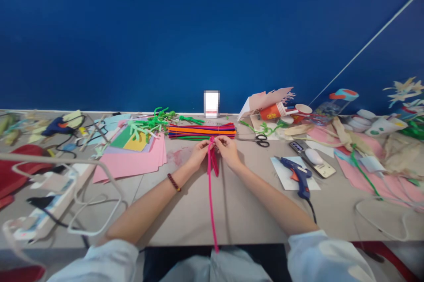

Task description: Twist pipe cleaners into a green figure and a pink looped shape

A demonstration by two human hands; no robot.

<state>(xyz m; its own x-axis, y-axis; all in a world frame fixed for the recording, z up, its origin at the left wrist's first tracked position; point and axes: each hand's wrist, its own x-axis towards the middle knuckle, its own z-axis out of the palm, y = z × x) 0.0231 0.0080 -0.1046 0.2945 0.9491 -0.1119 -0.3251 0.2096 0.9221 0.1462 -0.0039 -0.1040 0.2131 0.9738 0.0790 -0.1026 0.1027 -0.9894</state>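
Note:
Between my two hands, just above the table, is a bent bundle of pink pipe cleaners [210,202]. One long end hangs down toward the table's front edge, and shorter loops dangle under my fingers. My left hand [199,152] pinches the bundle at its top from the left. From the right, my right hand [226,148] pinches it at the same spot, fingertips close to the other hand's. Directly behind them lies a stack of coloured pipe cleaners [202,131], in orange, purple, red and green. Black-handled scissors [261,141] rest to the right of that stack.
On the right lie a blue glue gun [298,176] on white paper, a phone [318,165] and tipped paper cups [273,111]. To the left are pink paper sheets [132,165], green pipe-cleaner pieces [147,127] and a white power strip [56,202] with cables. A blue wall [212,30] stands behind.

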